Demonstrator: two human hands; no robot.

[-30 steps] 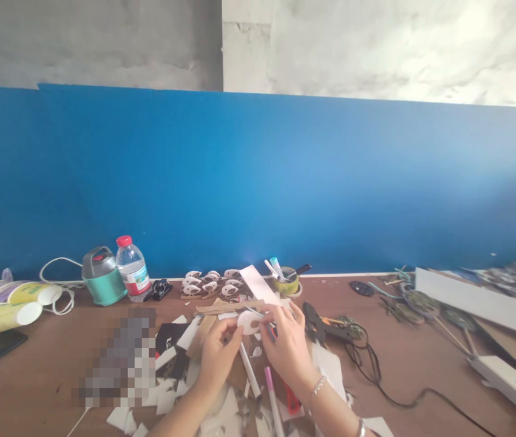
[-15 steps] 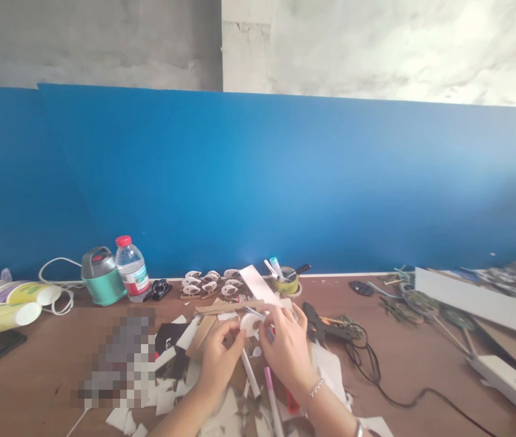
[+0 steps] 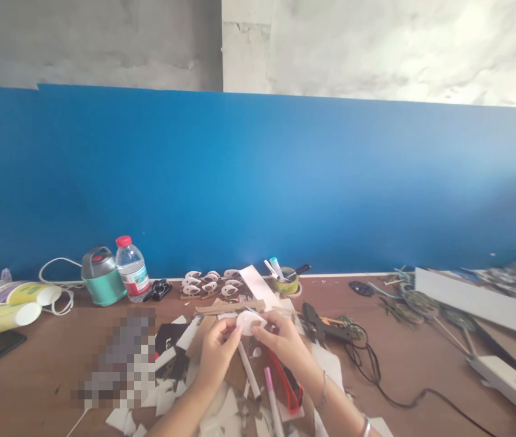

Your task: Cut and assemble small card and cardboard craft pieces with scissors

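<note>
Over the middle of the littered table, a small rounded white paper piece (image 3: 249, 323) is held between both hands. My left hand (image 3: 218, 351) pinches its left edge between thumb and fingers. On the opposite edge, my right hand (image 3: 284, 341) grips it the same way, with a bracelet at the wrist. Below the right hand lies a red-and-black looped object (image 3: 291, 388), partly covered, its kind unclear. A white marker (image 3: 249, 371) and a pink-capped marker (image 3: 272, 397) rest among white paper scraps (image 3: 164, 397) beneath the hands.
Several white curved pieces on brown bases (image 3: 210, 284) stand at the back. A tape roll (image 3: 286, 283) holds pens. To the right are a black glue gun (image 3: 324, 328) with its cord and a power strip (image 3: 508, 382). A water bottle (image 3: 133, 273) stands back left.
The white piece has turned and shows more of its face. My right hand has lowered and tilted flatter, uncovering more of the red-and-black object below.
</note>
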